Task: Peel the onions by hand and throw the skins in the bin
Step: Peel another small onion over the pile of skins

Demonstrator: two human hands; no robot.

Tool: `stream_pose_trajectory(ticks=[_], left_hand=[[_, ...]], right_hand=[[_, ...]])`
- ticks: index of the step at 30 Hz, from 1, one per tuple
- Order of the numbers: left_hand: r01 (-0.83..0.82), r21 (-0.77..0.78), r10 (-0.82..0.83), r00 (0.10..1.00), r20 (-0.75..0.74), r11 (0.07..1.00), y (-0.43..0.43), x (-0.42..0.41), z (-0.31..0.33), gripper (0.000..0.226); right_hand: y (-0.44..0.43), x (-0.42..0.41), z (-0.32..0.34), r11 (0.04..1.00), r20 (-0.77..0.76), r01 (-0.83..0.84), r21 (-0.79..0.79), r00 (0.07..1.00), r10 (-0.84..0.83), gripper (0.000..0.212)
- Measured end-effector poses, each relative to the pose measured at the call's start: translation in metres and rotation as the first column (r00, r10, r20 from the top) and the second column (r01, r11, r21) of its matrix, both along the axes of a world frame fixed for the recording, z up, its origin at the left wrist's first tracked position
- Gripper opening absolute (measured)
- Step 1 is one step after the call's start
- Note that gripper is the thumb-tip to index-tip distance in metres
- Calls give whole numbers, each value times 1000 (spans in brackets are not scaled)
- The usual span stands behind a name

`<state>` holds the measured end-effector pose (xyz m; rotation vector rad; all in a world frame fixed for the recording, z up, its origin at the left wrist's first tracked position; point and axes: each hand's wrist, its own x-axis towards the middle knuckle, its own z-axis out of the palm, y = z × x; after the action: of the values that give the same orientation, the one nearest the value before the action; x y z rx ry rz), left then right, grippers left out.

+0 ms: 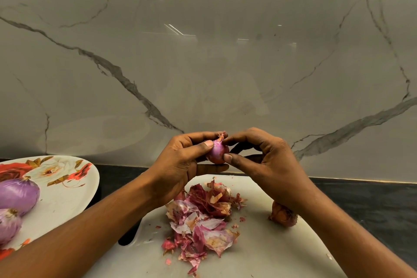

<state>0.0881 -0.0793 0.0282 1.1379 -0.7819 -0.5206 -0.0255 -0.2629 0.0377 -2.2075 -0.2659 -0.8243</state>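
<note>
A small purple onion (217,151) is held up above the white cutting board (266,250). My left hand (185,165) grips it from the left, thumb across its top. My right hand (264,160) pinches it from the right, forefinger at the dry tip and thumb on its side. Below my hands lies a heap of red and pale onion skins (203,216) on the board. An unpeeled brown onion (283,215) sits on the board, partly hidden behind my right wrist. No bin is in view.
A flowered plate (65,187) at the left holds two peeled purple onions (17,195). The dark counter (372,201) runs along a marble-patterned wall (203,52) close behind my hands.
</note>
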Motion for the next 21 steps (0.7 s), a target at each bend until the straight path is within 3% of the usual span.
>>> stream_pose_trajectory(ticks=[21], left_hand=[[-8,10,8,1000,-9,1000,0,0,0,32]], right_hand=[[-1,2,-1,998,40,34,-45,999,-32,16]])
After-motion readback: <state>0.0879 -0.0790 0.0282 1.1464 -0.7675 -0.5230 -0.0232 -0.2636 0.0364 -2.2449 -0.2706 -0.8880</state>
